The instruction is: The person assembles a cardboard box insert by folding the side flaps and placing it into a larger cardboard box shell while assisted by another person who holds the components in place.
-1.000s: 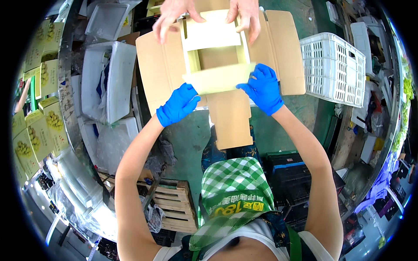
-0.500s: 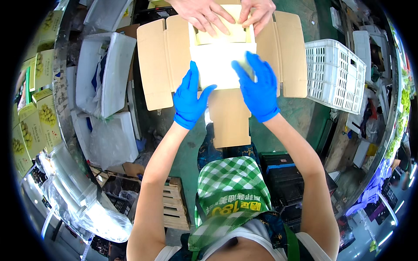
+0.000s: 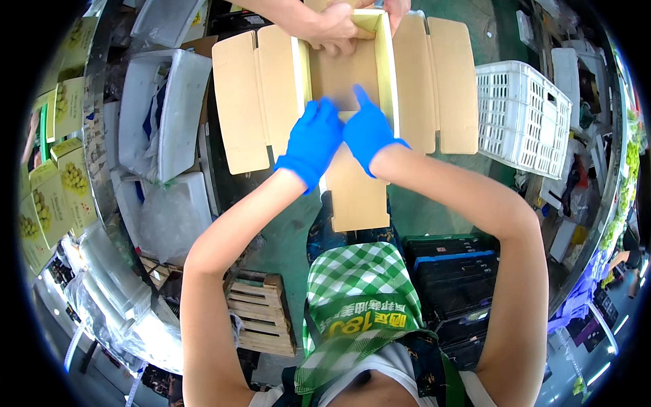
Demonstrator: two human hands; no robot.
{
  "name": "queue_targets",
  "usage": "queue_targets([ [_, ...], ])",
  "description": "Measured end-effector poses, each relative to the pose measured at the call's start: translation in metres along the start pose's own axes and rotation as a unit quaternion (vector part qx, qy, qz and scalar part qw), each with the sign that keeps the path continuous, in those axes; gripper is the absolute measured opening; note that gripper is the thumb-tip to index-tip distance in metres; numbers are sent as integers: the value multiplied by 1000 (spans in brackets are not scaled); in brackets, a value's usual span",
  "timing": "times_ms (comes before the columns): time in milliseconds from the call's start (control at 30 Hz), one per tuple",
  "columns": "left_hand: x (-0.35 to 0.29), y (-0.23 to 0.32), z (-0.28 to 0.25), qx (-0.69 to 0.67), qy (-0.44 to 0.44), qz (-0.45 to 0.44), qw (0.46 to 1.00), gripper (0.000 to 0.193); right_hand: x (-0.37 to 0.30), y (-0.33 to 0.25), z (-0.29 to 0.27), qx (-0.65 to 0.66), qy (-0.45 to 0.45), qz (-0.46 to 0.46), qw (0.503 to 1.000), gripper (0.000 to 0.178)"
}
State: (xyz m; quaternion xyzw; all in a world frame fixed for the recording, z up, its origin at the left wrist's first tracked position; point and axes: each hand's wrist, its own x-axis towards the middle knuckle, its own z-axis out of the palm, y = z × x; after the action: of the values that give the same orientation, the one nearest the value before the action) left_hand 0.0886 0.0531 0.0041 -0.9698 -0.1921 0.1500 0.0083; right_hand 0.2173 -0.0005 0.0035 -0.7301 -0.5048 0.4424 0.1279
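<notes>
An unfolded cardboard box (image 3: pixel 344 71) stands before me, its brown bottom showing between pale yellow side walls with white edges. At its near end, my left hand (image 3: pixel 310 142), in a blue glove, curls over the near edge, with fingertips slightly blurred. Close beside it, my right hand (image 3: pixel 368 136), gloved in blue too, bends over the same edge with the index finger pointing into the box. Both thumbs are hidden. Another person's bare hands (image 3: pixel 337 28) work at the far end, one reaching inside and one at the far right corner.
Wide brown flaps (image 3: pixel 451 85) spread out on both sides, and a near flap (image 3: pixel 359 203) hangs toward me. A white plastic crate (image 3: pixel 522 119) stands right; foam boxes (image 3: pixel 163 112) stand left. Black crates (image 3: pixel 454 278) and a wooden pallet (image 3: pixel 261 312) flank my legs.
The pale sheet over the box has gone from view, showing the brown bottom. My hands have come together at the near edge. The other person's left-side hand has moved down into the box.
</notes>
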Motion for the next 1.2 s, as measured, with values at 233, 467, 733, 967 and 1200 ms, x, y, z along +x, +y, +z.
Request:
queue_targets([
  [233,38,-13,7,-133,-273,76,950,21,43,9,-26,-318,-417,-57,850,50],
  [467,42,-17,-11,-189,-294,81,933,24,51,-2,-32,-327,-467,-77,818,49],
  [733,34,-14,-3,-347,-270,43,897,32,16,9,-25,-253,-254,-73,931,21],
  [967,42,-18,11,-298,-295,121,900,34,-65,51,3,-125,202,-236,942,33],
  [1200,39,-18,20,-454,-196,149,856,63,-51,110,-35,438,408,-26,801,45],
])
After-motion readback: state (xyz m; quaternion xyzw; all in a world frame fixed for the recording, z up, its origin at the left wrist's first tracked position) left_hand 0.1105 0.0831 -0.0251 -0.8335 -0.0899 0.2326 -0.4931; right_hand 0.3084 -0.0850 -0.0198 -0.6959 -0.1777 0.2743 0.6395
